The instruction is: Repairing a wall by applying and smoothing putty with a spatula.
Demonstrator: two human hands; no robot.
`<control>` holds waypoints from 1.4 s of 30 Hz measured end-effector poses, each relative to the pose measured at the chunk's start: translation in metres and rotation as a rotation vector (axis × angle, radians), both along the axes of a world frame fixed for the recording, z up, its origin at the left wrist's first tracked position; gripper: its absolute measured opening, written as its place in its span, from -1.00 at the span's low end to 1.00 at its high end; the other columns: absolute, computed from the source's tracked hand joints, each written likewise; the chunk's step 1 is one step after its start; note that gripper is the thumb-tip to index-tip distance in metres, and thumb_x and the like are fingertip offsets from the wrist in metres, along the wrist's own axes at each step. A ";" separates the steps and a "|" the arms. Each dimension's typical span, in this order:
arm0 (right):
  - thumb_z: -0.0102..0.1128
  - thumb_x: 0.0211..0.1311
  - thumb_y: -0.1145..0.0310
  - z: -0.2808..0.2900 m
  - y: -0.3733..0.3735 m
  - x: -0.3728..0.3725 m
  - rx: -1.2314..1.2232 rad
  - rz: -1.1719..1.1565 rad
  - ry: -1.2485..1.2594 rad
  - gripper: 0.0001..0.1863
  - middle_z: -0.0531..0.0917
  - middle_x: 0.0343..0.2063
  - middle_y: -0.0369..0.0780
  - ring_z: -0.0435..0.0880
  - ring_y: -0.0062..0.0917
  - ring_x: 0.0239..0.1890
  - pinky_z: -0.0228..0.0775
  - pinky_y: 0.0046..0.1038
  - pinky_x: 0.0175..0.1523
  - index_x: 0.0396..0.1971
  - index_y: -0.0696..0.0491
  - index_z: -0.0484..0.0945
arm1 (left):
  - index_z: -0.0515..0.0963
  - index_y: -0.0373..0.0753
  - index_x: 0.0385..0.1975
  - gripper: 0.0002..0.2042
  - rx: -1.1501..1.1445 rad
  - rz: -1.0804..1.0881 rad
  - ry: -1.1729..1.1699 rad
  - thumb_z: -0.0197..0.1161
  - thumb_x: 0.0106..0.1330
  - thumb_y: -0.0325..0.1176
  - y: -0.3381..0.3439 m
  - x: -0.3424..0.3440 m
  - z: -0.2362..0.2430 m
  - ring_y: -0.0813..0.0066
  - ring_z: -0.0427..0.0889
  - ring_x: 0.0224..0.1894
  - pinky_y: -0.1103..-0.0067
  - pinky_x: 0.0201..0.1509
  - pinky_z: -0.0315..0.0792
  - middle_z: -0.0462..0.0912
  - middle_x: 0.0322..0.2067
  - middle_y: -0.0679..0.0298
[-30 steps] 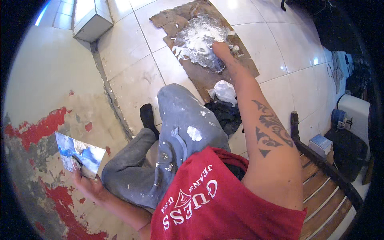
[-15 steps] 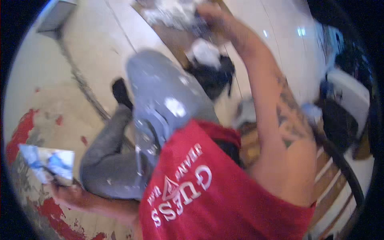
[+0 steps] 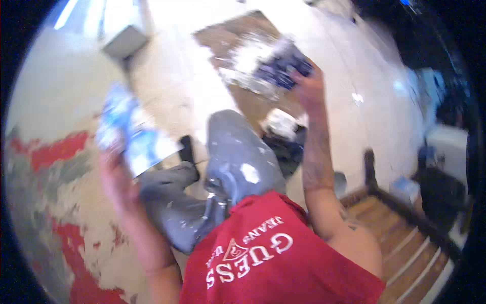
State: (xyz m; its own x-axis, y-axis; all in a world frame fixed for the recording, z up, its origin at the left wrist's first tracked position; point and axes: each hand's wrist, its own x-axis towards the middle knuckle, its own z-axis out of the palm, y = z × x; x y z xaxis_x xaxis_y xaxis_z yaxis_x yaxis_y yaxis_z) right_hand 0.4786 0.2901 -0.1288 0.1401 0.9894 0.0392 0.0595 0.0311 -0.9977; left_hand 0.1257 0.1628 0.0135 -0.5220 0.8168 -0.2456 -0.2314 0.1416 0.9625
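Note:
My left hand (image 3: 117, 172) grips a flat, blue-and-white sheet-like piece (image 3: 144, 144), folded or bent along its middle; blur hides whether it is paper or a thin packet. Out in front on the right, my right hand (image 3: 310, 86) is closed on a dark blue, patterned, soft-looking bundle (image 3: 283, 66). Its kind is too blurred to tell. The bundle is at a heap of crumpled whitish, see-through plastic (image 3: 248, 55), which lies on a brown mat or cardboard (image 3: 220, 38). Closer to my knee, a crumpled white lump (image 3: 281, 123) sits on a black bag-like thing (image 3: 286, 152).
My bent legs in grey trousers (image 3: 243, 152) fill the middle. A grey box (image 3: 125, 43) stands far left. Patches of red paint (image 3: 61, 149) mark the surface at left. At lower right is a slatted wooden piece (image 3: 405, 248) with a dark rail; a white box-like thing (image 3: 448, 147) stands beyond.
My left hand has come up and forward with the blue-and-white sheet. The right hand now shows holding the dark blue bundle. The whole view has shifted.

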 end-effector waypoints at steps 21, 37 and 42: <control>-0.02 0.01 0.60 0.180 0.043 -0.123 0.347 0.623 0.376 -0.65 0.48 -0.23 -0.16 0.46 -0.54 -0.21 0.34 -0.46 -0.08 -0.12 0.28 0.32 | 0.31 -0.34 -0.14 -0.63 0.192 -0.176 0.023 0.17 0.02 -0.43 -0.068 -0.059 0.051 0.54 0.46 -0.24 0.59 -0.12 0.34 0.48 -0.27 0.30; 0.01 -0.10 0.67 0.221 -0.048 -0.251 0.746 1.042 -0.161 -0.65 0.48 -0.20 -0.09 0.45 -0.35 -0.13 0.24 -0.48 -0.01 -0.19 0.17 0.42 | 0.23 -0.32 -0.02 -0.59 0.391 0.296 -0.483 -0.08 0.04 -0.58 -0.122 -0.057 -0.046 0.34 0.46 -0.13 0.44 -0.10 0.41 0.40 -0.12 0.18; -0.04 -0.09 0.72 0.207 -0.067 -0.281 0.768 1.088 -0.146 -0.62 0.48 -0.22 -0.08 0.48 -0.33 -0.18 0.30 -0.51 -0.09 -0.18 0.13 0.42 | 0.30 -0.32 -0.10 -0.68 0.327 0.386 -0.434 0.02 0.09 -0.52 -0.081 -0.067 -0.007 0.45 0.52 -0.33 0.54 -0.28 0.45 0.48 -0.28 0.20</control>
State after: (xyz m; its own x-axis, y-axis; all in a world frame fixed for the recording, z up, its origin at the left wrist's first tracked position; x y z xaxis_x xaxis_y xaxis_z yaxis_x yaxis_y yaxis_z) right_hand 0.1979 0.2230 0.0780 -0.7527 0.3151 0.5781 -0.2492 0.6763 -0.6932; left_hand 0.0585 0.0814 0.0061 -0.7017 0.6590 -0.2710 -0.5833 -0.3128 0.7496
